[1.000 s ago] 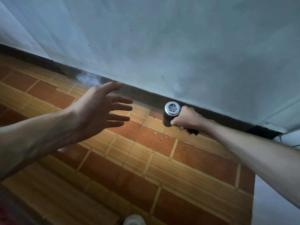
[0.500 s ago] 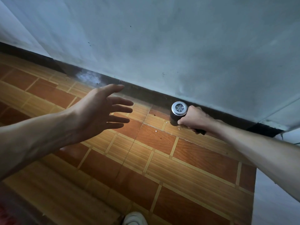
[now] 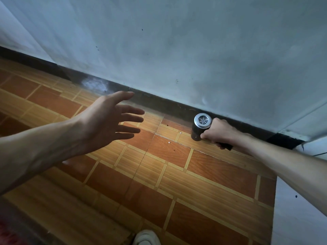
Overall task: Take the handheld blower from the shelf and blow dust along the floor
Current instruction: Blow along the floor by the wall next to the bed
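My right hand (image 3: 222,132) grips the handle of the handheld blower (image 3: 200,127), a short black cylinder whose silver grille end faces me. Its nozzle end points down at the orange tiled floor (image 3: 177,174), close to the dark skirting at the foot of the wall. Most of the handle is hidden inside my fist; only its black tip sticks out behind. My left hand (image 3: 108,122) hovers over the floor to the left of the blower, palm down, fingers spread, holding nothing.
A grey-blue wall (image 3: 194,50) with a dark skirting board (image 3: 155,101) runs diagonally across the view. A pale panel (image 3: 300,218) borders the tiles at the right. A white shoe tip (image 3: 146,238) shows at the bottom edge. Small white specks lie on the tiles near the blower.
The blower and my right hand have shifted to the right along the skirting. My left hand has stayed spread in about the same place.
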A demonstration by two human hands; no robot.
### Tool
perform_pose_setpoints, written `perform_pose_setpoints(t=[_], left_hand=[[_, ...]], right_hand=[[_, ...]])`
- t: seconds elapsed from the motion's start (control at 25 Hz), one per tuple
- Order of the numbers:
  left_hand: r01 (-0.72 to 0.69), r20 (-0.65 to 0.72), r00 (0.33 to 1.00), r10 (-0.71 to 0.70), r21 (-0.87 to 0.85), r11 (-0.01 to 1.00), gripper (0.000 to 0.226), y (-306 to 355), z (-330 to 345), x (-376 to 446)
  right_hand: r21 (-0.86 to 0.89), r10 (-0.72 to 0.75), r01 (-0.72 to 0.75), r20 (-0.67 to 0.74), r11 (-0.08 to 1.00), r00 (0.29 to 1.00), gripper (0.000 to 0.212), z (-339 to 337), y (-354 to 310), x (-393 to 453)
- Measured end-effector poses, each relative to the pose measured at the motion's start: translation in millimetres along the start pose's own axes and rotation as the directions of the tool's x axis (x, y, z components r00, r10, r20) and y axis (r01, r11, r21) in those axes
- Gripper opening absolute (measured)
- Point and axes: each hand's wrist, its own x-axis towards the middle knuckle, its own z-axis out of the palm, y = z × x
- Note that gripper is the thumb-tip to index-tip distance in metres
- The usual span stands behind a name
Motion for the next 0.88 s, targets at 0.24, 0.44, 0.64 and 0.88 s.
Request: perform_pose_setpoints(t=[0.24, 0.44, 0.64, 0.88], left_hand=[[0.005, -0.007, 1.000, -0.005, -0.019, 1.000, 0.061, 0, -3, 0], [0.006, -0.011, 1.000, -0.006, -0.032, 0.999, 0.061, 2, -1, 0], [0.012, -0.015, 1.000, -0.013, -0.034, 0.999, 0.061, 0, -3, 1], [0.011, -0.010, 1.000, -0.011, -0.032, 0.999, 0.063, 0, -7, 5]], right_hand=[[0.024, -0.012, 0.012, -0.020, 1.000, 1.000, 0.027, 8, -2, 4], [0.099, -0.073, 0.077, -0.046, 0.992, 0.996, 0.021, 24, -18, 13], [0.147, -0.085, 0.090, -0.037, 0.985, 0.996, 0.018, 36, -35, 20], [0.114, -0.185, 0.175, 0.086, 0.978, 0.979, 0.022, 61, -55, 14]])
